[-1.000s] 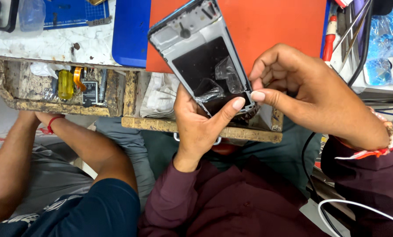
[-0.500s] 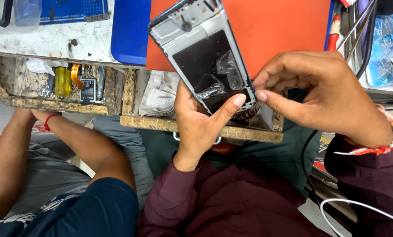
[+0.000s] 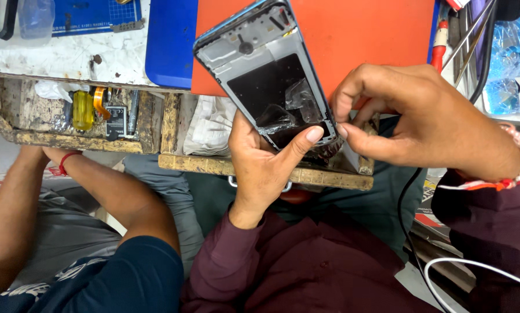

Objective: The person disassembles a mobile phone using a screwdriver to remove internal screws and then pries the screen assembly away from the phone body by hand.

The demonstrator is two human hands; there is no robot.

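Note:
My left hand (image 3: 265, 168) grips the lower end of an opened phone frame (image 3: 260, 69), thumb lying across its bottom edge. The frame is grey inside with a dark panel and a blue rim, tilted up and away from me. A crumpled clear film (image 3: 289, 107) lies loose over the dark panel. My right hand (image 3: 422, 122) comes in from the right, its thumb and forefinger pinched at the frame's lower right corner, touching the film's edge there.
An orange mat (image 3: 358, 40) and a blue mat (image 3: 170, 40) lie on the bench behind the phone. Open wooden drawers (image 3: 68, 139) hold a yellow bottle (image 3: 83, 110) and small parts. Another person's arm (image 3: 97, 191) rests at left. Tools and cables stand at right.
The phone frame and both hands have stayed nearly in place; my right hand's fingers have closed tighter at the frame's lower right corner.

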